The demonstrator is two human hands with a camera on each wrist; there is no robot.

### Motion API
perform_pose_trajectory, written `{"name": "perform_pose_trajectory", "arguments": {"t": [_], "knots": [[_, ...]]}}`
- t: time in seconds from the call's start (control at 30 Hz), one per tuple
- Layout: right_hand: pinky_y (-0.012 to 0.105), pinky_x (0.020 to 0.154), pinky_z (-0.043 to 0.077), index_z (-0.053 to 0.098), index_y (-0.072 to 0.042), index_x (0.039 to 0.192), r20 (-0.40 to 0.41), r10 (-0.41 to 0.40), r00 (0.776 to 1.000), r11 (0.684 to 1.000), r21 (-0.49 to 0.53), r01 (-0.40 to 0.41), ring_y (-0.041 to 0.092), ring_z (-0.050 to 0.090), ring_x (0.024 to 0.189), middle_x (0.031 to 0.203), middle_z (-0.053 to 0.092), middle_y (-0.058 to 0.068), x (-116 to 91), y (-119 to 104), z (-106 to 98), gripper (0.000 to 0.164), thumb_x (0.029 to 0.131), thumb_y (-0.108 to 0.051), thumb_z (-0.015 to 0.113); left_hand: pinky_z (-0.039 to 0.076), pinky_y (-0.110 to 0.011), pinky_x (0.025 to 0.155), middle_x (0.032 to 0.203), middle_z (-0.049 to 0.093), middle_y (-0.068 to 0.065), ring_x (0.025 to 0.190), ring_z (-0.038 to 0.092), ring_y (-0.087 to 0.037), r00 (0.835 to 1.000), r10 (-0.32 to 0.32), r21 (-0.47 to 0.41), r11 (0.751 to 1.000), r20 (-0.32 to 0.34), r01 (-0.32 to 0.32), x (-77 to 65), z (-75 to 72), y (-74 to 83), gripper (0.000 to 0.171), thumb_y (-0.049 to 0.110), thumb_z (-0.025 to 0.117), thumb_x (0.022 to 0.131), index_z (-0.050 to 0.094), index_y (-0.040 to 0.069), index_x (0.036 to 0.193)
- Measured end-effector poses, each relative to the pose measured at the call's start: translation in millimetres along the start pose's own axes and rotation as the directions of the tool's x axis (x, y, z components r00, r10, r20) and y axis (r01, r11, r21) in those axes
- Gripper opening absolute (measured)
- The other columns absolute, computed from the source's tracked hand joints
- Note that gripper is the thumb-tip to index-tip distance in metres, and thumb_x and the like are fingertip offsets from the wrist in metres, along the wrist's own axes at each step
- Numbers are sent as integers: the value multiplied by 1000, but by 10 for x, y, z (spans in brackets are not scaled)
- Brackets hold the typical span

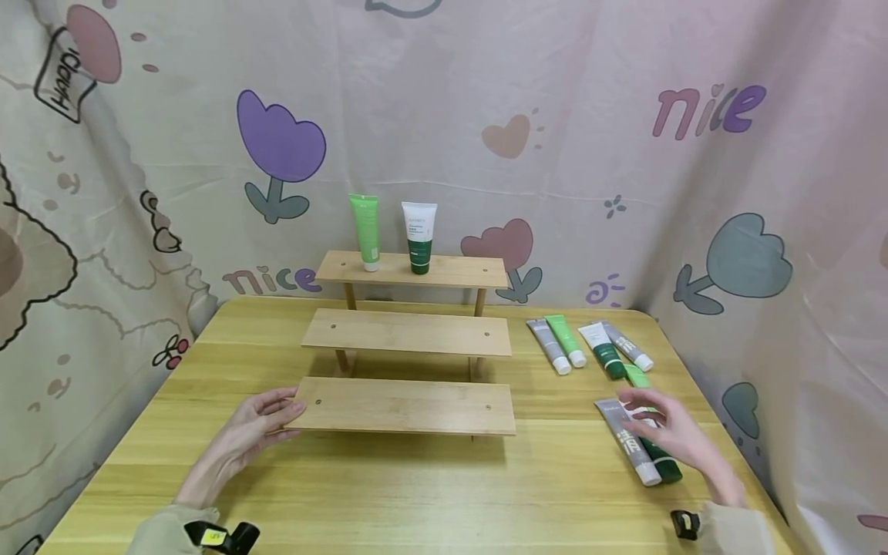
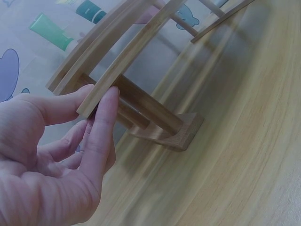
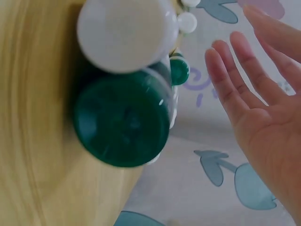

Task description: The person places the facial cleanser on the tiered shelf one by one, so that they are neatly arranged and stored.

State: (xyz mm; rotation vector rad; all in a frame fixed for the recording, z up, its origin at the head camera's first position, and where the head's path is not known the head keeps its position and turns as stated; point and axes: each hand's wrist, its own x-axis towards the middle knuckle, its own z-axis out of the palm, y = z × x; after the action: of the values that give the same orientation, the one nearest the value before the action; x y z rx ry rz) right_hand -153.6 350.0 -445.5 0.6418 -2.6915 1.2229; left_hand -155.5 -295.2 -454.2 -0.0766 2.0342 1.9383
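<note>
A three-tier wooden display stand [image 1: 409, 405] is on the table. My left hand [image 1: 251, 425] pinches the left end of its lowest board, thumb on top and fingers underneath, as the left wrist view shows. On the top board, a light green tube [image 1: 365, 230] and a white tube with a dark green lower part [image 1: 419, 239] stand upright on their caps. My right hand [image 1: 667, 432] hovers over tubes at the right, fingers loosely bent and holding nothing. Beneath it lie a grey tube [image 1: 624, 439] and a white-and-dark-green tube [image 3: 122, 117], side by side; the hand partly hides the latter.
Farther back at the right lie a grey tube [image 1: 548, 346], a light green tube [image 1: 565, 339], a white-and-green tube [image 1: 602, 348] and another grey tube [image 1: 627, 344]. One more green tube [image 1: 636, 376] lies just beyond my right hand. Printed curtain [image 1: 416, 139] surrounds the table's back and sides.
</note>
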Motion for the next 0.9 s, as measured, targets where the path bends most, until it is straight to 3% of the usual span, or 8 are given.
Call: {"name": "perform_pose_trajectory", "arguments": {"t": [0.1,0.17,0.33,0.5,0.57,0.73,0.9], "knots": [[18,79,61,62,9,121,49,67,997,998,-7,-67,-6,60,99,114,68,10,-29,25,-38,38,85,5,74,63,-26,91,108,60,9,98,63,-3,1000,0,1,1000,2,0,1,-3,0,76,17,61,102,14,-15,153],[18,80,61,62,8,122,88,94,992,996,-11,-93,-6,60,100,115,67,17,-47,44,-62,40,85,3,75,63,-26,91,108,60,8,97,63,-3,1000,2,1,1000,2,-2,1,-4,1,76,17,61,102,14,-16,153],[16,84,60,60,10,123,161,67,985,998,12,-70,-6,60,103,119,66,14,-89,113,-99,45,82,2,77,63,-26,91,107,60,8,97,63,-3,1000,3,3,1000,0,-3,-1,-7,6,75,17,60,102,15,-16,153],[5,94,51,58,10,128,229,63,971,996,55,-77,-17,51,114,134,60,20,-119,188,-103,51,82,0,77,63,-26,90,107,60,8,97,63,-3,1000,-8,4,1000,-1,8,-1,-2,4,76,18,61,102,15,-15,153],[2,97,47,57,11,130,252,48,966,993,91,-74,-20,46,119,140,58,10,-124,210,-102,52,83,2,75,63,-26,90,107,60,8,96,63,-3,1000,-10,3,1000,-1,10,-2,-1,0,76,18,60,102,15,-15,153],[-2,102,39,51,15,135,307,-20,951,978,202,-45,-23,38,127,141,46,-31,-124,241,-108,55,83,10,67,63,-26,90,106,60,9,96,63,-3,1000,-4,-6,1000,0,4,1,0,-5,74,16,60,102,16,-15,153],[-4,105,33,42,17,141,384,-64,921,952,300,-59,-24,33,131,143,38,-40,-96,286,-70,59,85,13,62,63,-26,91,106,61,9,97,63,-3,1000,2,-14,1000,-2,-2,2,3,-9,74,15,61,102,16,-15,152]]}}
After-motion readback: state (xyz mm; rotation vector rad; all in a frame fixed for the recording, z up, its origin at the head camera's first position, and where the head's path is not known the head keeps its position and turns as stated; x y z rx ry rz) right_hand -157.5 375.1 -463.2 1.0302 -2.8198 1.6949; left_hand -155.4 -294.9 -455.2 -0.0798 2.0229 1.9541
